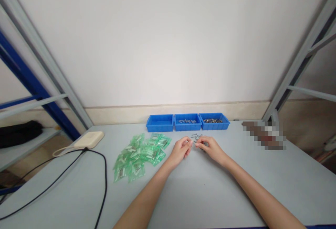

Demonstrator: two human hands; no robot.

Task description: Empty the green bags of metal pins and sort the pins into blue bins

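Note:
Above the grey table, my left hand (182,147) is closed, its fingers curled and thumb and forefinger pressed together. What it holds, if anything, is too small to make out. Just to its right, my right hand (211,146) pinches a thin metal piece that looks like a screw, its tip pointing towards the left hand. Loose screws (195,136) lie in a small pile behind and partly under the right fingers. To the left of my hands sits a heap of green clear plastic bags (141,153) with small metal and white parts inside.
Three blue bins stand along the wall: a left bin (160,129) with nothing visible inside, a middle bin (187,127) with some screws, and a right bin (215,126) with more. At left lie a white box (89,139) and black cables (105,173). A blurred-out item (265,136) lies at right.

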